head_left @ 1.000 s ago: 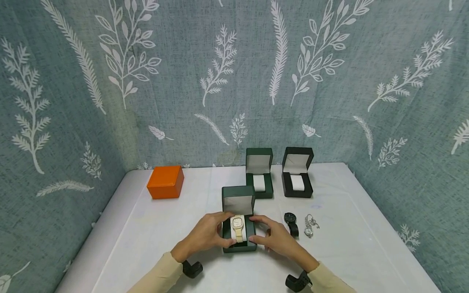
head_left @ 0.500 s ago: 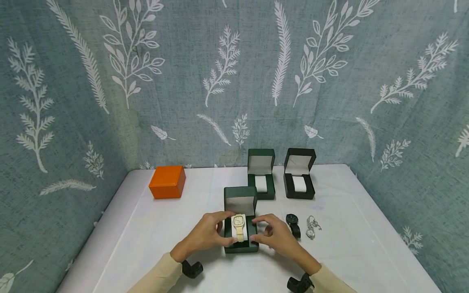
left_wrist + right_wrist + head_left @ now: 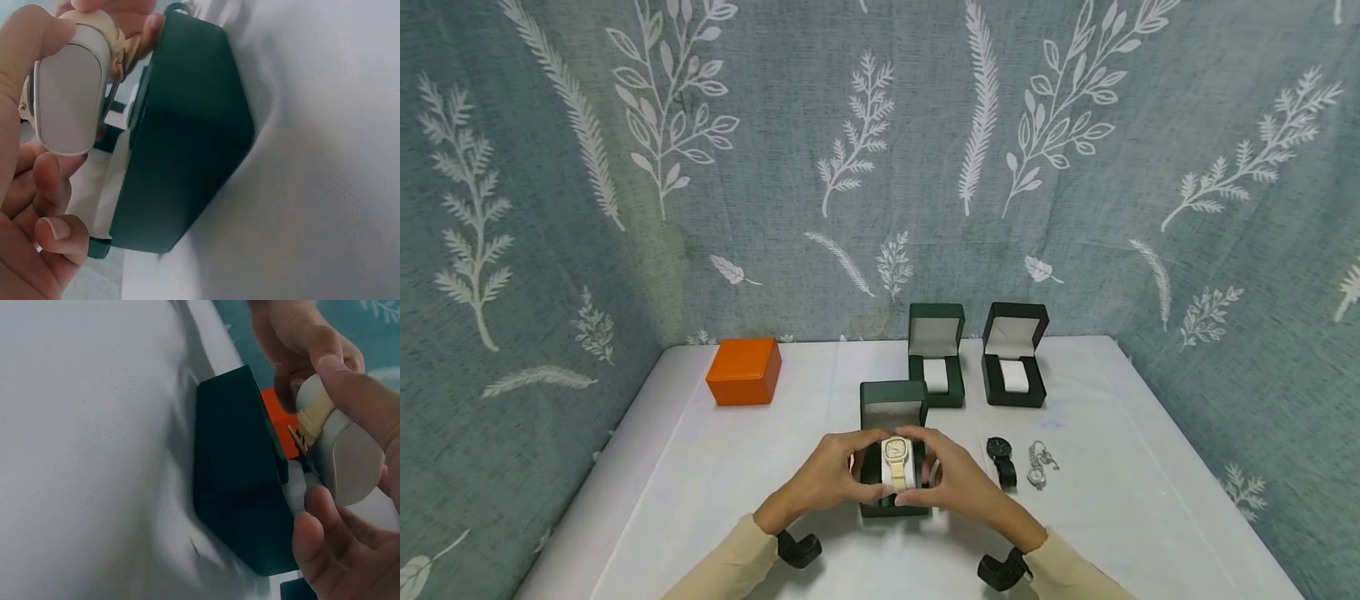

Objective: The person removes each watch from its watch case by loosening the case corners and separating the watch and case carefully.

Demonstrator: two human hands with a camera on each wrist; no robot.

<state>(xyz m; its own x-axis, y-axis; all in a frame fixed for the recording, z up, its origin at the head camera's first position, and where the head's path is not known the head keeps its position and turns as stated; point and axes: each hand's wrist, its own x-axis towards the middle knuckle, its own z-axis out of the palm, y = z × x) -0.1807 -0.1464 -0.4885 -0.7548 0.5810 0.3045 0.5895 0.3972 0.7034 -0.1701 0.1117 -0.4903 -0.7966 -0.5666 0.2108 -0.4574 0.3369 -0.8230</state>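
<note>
A gold-coloured watch [image 3: 896,451] with a cream strap is wrapped round a white watch cushion [image 3: 69,100]. Both hands hold this cushion just over the base of an open green watch box [image 3: 893,392]. My left hand [image 3: 829,473] grips its left side, thumb near the bottom and fingers at the top. From the right, my right hand [image 3: 961,477] grips it the same way. Both wrist views show the cushion's pale flat end and the dark green outer wall of the box below it. The inside of the box is mostly hidden behind the hands.
Behind stand another open green box [image 3: 936,337] and an open black box [image 3: 1015,329], each with a white cushion. An orange box [image 3: 743,371] sits at the back left. To the right lie a black watch [image 3: 1002,461] and a silver chain watch [image 3: 1037,467].
My right hand has moved left from the box's right rim onto the cushion. The cushion with the gold watch has come up out of its seat and shifted slightly right.
</note>
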